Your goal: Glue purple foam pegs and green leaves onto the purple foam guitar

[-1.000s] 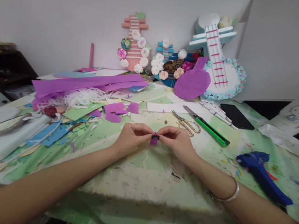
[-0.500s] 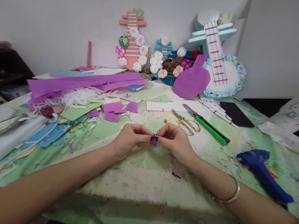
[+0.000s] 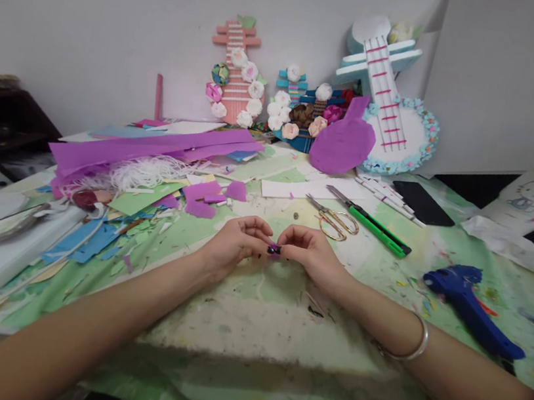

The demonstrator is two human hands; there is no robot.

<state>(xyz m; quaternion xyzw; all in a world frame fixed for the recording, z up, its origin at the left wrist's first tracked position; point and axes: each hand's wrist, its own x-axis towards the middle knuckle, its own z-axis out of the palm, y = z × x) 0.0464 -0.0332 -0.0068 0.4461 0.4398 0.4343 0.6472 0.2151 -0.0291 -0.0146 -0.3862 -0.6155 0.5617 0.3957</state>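
Between the fingertips of both hands is a small black and purple piece, too small to make out fully. My left hand pinches its left end, and my right hand pinches the right end. Both hands are closed just above the table cloth. Beyond the right hand lie gold-handled scissors and a green utility knife. Scraps of purple paper are spread beyond my left hand.
A blue glue gun lies at right, near a black phone. Purple paper strips, white string and a white device occupy the left. Decorated lute-shaped models and a purple cutout lean at the back wall.
The small piece has turned between my fingertips, with less purple showing above and below the black part. Both hands stay in nearly the same place.
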